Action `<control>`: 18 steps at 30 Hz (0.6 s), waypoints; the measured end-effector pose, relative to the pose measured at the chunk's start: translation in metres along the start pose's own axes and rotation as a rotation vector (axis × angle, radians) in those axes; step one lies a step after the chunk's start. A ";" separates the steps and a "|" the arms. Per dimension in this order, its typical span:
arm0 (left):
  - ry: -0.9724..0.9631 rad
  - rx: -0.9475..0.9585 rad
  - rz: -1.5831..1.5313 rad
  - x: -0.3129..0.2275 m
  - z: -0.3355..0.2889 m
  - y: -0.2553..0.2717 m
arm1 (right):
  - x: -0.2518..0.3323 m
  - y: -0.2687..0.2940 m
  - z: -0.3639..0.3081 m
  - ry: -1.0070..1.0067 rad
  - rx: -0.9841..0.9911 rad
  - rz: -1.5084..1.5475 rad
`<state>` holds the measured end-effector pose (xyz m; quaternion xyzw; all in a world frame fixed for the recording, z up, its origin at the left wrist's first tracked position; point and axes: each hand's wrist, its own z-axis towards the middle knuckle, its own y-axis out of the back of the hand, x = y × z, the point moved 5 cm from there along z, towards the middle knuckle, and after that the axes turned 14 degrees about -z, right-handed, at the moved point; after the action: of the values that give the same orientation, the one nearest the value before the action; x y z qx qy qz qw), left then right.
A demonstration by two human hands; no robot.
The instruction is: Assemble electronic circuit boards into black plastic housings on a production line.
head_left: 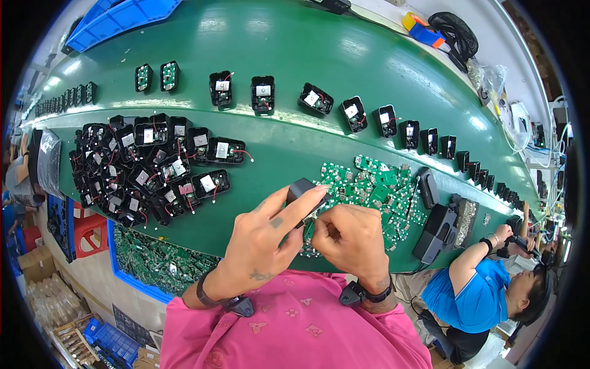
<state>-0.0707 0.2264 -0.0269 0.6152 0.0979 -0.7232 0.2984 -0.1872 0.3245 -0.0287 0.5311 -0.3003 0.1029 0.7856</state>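
Note:
My left hand (261, 234) holds a black plastic housing (300, 189) between thumb and fingers, tilted above the bench in front of me. Close against its right side, my right hand (353, 237) is closed in a pinch; whatever lies between those fingers is hidden. Behind and beside the right hand spreads a loose pile of green circuit boards (384, 190). To the left lies a heap of black housings (132, 166), many fitted with a silver block and red wires. One housing with a red wire (211, 182) rests at the heap's near right edge.
Single housings (263, 95) stand in a curved row along the far side of the green bench (258, 43). A blue bin of boards (166, 261) sits below the left front edge. At right are black devices (436, 230) and a co-worker in a blue shirt (467, 295).

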 end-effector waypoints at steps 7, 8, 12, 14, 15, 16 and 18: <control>0.049 0.071 0.044 0.000 0.000 -0.002 | 0.005 0.000 -0.002 0.131 0.064 -0.173; 0.050 0.069 0.044 -0.001 0.000 -0.002 | 0.005 -0.001 -0.003 0.140 0.086 -0.187; 0.073 0.047 0.096 -0.005 0.001 0.000 | -0.001 -0.006 -0.004 0.038 0.061 -0.031; 0.103 0.032 0.101 -0.003 0.002 -0.002 | -0.005 -0.005 -0.007 -0.097 0.009 0.071; 0.049 -0.008 0.081 -0.001 0.001 -0.002 | -0.004 -0.006 -0.008 -0.096 0.010 0.072; -0.005 -0.047 0.062 -0.001 0.001 -0.001 | -0.002 -0.007 -0.008 -0.092 0.001 0.051; 0.000 -0.056 0.026 0.000 0.002 0.000 | -0.001 -0.007 -0.009 -0.092 -0.008 0.026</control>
<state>-0.0724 0.2255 -0.0270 0.6080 0.1099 -0.7161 0.3249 -0.1811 0.3293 -0.0369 0.5281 -0.3434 0.0875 0.7717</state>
